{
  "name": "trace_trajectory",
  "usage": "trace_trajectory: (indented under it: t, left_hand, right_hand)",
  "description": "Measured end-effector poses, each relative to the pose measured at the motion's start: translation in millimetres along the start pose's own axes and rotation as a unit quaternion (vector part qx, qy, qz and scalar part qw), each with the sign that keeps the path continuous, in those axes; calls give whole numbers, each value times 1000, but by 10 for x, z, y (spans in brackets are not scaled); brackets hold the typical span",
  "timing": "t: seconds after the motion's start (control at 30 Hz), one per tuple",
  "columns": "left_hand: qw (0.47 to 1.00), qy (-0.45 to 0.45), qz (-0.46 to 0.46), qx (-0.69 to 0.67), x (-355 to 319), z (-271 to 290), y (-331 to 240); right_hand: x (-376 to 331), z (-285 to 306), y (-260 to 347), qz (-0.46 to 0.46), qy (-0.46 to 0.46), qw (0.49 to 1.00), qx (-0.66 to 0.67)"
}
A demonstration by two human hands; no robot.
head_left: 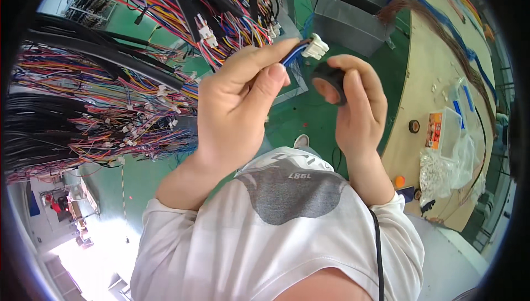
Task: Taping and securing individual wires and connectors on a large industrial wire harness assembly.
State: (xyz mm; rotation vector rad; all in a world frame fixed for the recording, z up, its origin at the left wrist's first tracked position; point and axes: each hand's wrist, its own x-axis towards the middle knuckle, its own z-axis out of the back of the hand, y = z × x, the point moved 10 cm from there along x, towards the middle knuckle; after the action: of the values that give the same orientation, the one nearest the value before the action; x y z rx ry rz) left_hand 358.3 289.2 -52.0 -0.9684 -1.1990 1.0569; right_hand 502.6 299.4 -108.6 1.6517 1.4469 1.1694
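Two hands raised: left hand (243, 94) fingers pinch white connector (316, 46); right hand (356, 105) fingers grip black tape roll (331, 80).

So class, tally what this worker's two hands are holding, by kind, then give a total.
White plastic connector on blue wires, in the left hand: 1
Black tape roll, in the right hand: 1
Total: 2
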Motion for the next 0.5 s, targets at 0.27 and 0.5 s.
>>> trace_trajectory:
  t: [0.27,0.5]
  left_hand:
    - [994,36,38,-100,110,2,161]
    - [986,77,51,-135,121,-33,197]
  right_hand:
    - [-68,-513,497,219,86,943,-234]
    - [-28,-587,390,215,114,947,-210]
